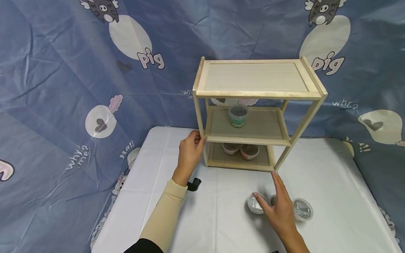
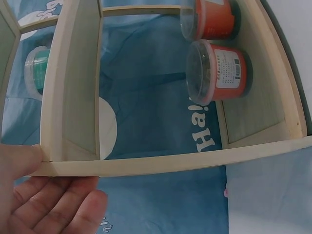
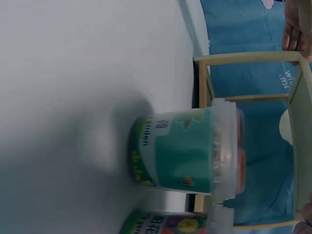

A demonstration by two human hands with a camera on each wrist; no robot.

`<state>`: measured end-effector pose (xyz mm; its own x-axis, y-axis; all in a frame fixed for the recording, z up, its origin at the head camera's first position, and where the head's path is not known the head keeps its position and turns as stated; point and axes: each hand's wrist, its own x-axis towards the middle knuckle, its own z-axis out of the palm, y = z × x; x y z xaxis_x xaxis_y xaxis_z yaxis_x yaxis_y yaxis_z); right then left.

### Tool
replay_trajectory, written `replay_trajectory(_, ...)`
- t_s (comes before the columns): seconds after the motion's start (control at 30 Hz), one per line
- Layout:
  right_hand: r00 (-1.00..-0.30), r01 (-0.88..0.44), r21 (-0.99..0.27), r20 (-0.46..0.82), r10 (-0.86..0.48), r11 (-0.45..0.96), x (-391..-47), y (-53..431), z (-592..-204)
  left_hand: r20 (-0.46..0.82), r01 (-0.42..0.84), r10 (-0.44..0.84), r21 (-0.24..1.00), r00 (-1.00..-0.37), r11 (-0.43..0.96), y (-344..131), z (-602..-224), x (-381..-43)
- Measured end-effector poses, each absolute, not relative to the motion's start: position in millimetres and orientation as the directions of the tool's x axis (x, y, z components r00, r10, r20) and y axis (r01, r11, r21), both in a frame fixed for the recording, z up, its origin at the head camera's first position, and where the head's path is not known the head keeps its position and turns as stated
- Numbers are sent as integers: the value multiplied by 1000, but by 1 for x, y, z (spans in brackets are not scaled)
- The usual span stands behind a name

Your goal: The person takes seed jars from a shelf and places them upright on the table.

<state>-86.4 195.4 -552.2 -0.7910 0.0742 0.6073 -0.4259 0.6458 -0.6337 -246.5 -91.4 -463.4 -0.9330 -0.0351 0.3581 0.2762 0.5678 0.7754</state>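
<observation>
A small three-tier wooden shelf (image 1: 240, 143) stands on the table. My left hand (image 1: 191, 151) pinches its front left post at middle-shelf height, thumb on one side and fingers on the other in the left wrist view. Straight-fingered, my right hand (image 1: 282, 207) reaches up with its fingertips at the foot of the front right post. Below and around that hand are lidded plastic tubs, one on the left (image 1: 257, 203), one on the right (image 1: 302, 209) and one partly hidden behind the thumb. The right wrist view shows a green-labelled tub (image 3: 183, 151) up close.
A green-labelled tub (image 1: 238, 115) sits on the middle tier. Two red tubs, one in front (image 2: 226, 73) and one behind (image 2: 214, 19), stand on the bottom tier. A white cloth (image 1: 234, 225) covers the table, and a blue printed curtain (image 1: 177, 70) hangs close behind the shelf.
</observation>
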Motion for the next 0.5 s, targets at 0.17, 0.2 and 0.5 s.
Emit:
replay_trajectory(0.17,-772,-437,-628,629,90,644,-91,196,-547,374,292,-30,770,-927,567,-91,-462,-246)
replay_trajectory(0.2,-766,-439,-623,636,93,647,-92,195,-546,378,296,-29,769,-925,566,-91,-462,-246)
replay_trajectory(0.5,-663,-511,-543,742,97,666,-108,193,-533,381,299,-25,762,-924,574,-93,-463,-247)
